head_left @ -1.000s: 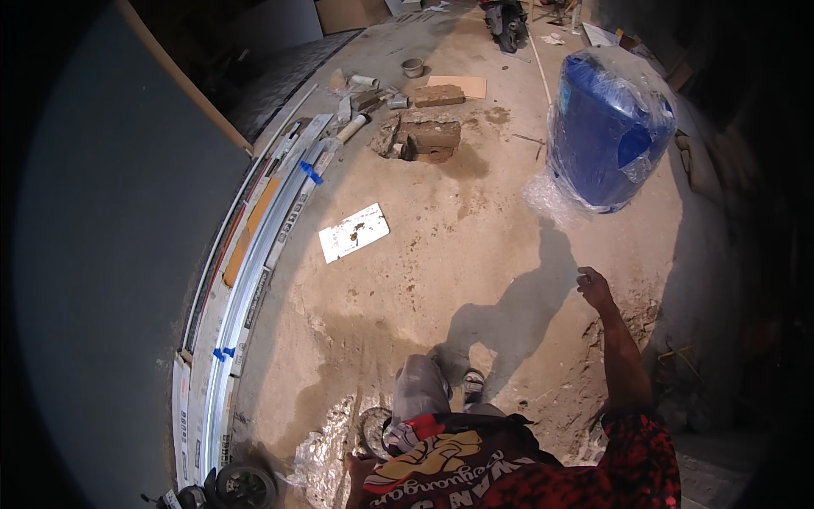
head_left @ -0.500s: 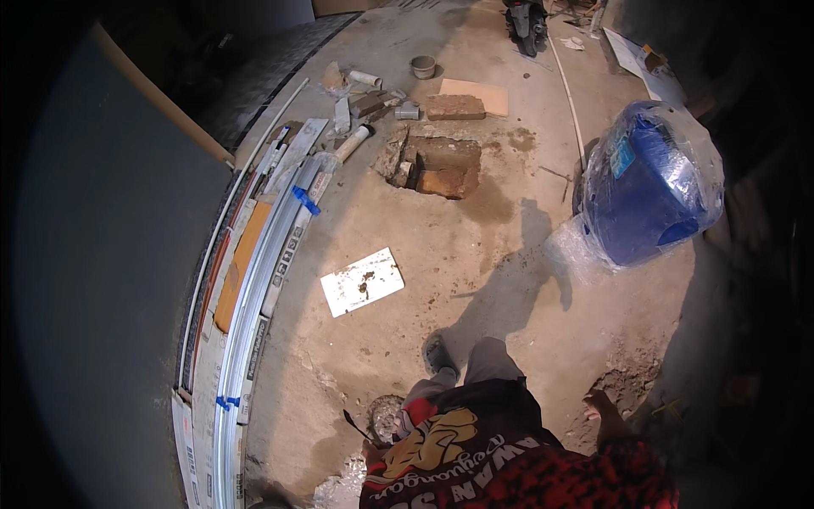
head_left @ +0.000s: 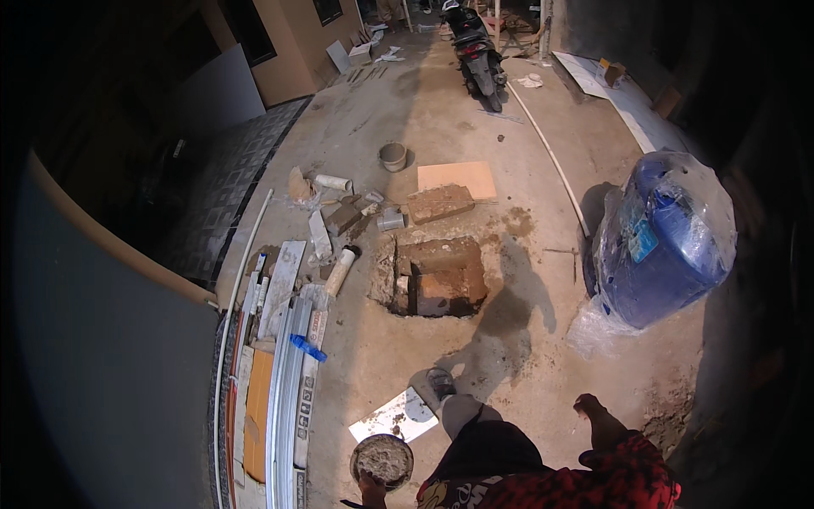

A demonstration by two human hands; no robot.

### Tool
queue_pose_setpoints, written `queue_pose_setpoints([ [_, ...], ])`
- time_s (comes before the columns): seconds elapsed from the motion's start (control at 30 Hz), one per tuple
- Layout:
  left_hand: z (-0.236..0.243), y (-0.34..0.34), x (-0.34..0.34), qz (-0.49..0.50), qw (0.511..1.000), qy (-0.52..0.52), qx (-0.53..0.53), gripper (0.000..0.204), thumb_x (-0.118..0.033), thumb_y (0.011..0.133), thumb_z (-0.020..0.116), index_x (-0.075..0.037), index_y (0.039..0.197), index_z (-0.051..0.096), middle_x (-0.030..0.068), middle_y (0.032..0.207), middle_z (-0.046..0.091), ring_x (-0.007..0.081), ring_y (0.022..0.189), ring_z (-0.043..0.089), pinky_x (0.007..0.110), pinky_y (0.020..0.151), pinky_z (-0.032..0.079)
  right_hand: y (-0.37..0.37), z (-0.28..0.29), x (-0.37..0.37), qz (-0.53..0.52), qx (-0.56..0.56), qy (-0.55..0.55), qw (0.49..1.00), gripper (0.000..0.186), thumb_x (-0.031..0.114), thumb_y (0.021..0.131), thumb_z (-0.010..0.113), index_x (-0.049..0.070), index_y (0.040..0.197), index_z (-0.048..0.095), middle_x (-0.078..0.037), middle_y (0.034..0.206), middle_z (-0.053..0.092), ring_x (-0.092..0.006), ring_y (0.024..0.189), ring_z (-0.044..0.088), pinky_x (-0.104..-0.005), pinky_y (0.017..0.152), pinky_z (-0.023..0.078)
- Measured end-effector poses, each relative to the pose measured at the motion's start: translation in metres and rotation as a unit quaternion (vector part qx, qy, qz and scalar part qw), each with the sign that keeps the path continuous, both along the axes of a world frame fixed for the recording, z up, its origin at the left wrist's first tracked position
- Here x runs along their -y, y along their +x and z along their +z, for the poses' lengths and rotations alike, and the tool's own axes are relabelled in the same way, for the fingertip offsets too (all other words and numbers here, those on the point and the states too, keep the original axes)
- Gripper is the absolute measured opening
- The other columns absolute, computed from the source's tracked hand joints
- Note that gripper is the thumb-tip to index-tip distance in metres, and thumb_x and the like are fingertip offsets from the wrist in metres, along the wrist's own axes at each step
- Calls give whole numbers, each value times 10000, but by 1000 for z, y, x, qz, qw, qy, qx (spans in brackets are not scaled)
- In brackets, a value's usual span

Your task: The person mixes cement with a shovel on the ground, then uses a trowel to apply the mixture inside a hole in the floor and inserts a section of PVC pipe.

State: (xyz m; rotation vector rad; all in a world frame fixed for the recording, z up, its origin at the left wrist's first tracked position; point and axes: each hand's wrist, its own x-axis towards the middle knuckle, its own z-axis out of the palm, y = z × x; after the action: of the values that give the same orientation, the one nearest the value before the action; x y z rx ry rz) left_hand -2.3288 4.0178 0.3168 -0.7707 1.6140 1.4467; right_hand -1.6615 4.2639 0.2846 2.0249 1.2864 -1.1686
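A round dark bucket (head_left: 409, 475) filled with wet grey mortar (head_left: 386, 458) hangs low on my left side. My left hand (head_left: 370, 487) grips its near rim; part of that hand is lost in shadow. The bucket overlaps the near edge of a white tile (head_left: 402, 412) spattered with dirt on the ground. Out to the right, my right hand (head_left: 588, 407) is away from everything, fingers loosely bent and nothing in them. In front of my feet lies a square pit (head_left: 445, 254) cut in the concrete, with a pipe end inside.
Bricks (head_left: 441, 204), a grey pipe piece (head_left: 390, 221) and a small bucket (head_left: 393, 155) lie beyond the pit. Long metal profiles and boards (head_left: 288, 382) line the left side. A plastic-wrapped blue tank (head_left: 670, 246) stands right. Farther off is a parked motorbike (head_left: 479, 59).
I have stepped forward toward the pit and my view has lifted. The mortar bucket has come forward with my left hand and now shows fully beside the tile.
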Motion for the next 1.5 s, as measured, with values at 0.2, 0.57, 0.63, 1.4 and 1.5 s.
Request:
queue_pose_setpoints([
  [0.2, 16, -93, -159, -169, 983, 28, -64, 428, -409, 944, 484, 16, 967, 523, 6, 540, 393, 134, 440, 398, 301, 430, 366, -357, 61, -188, 109, -324, 102, 934, 398, 298, 832, 593, 49, 1143, 603, -121, 900, 666, -193, 762, 659, -332, 668, 519],
  [0.57, 7, -176, -460, -327, 925, 195, 4, 470, -518, 978, 351, -95, 898, 540, 14, 827, 515, 116, 760, 488, 292, 714, 418, -745, 34, -249, -211, -541, 4, 814, 431, 411, 967, 462, 12, 1100, 554, -77, 967, 607, -159, 893, 589, -303, 782, 485],
  [0.63, 0, -206, -476, -378, 899, 216, 44, 487, -516, 976, 365, -71, 999, 561, 28, 908, 544, 132, 842, 514, 303, 795, 430, -771, 36, -266, -281, -465, 24, 839, 402, 398, 950, 494, 14, 1029, 586, -76, 930, 609, -122, 877, 575, -274, 766, 464],
  [1.4, -40, -841, -462, -546, 738, -383, -101, 202, -277, 896, 496, -79, 874, 529, 45, 683, 530, 113, 519, 477, 234, 424, 370, -778, -237, -323, -199, -93, 6, 976, 387, 378, 841, 592, 60, 1061, 581, -186, 1075, 641, -351, 1019, 606, -417, 843, 479],
  [1.5, -71, -787, -519, -639, 683, -350, -53, 324, -330, 892, 545, -54, 1062, 540, 77, 890, 599, 159, 717, 589, 284, 590, 479, -769, -262, -309, -163, -49, -50, 984, 448, 366, 838, 552, 64, 1168, 537, -197, 1089, 629, -348, 1040, 595, -409, 861, 479],
])
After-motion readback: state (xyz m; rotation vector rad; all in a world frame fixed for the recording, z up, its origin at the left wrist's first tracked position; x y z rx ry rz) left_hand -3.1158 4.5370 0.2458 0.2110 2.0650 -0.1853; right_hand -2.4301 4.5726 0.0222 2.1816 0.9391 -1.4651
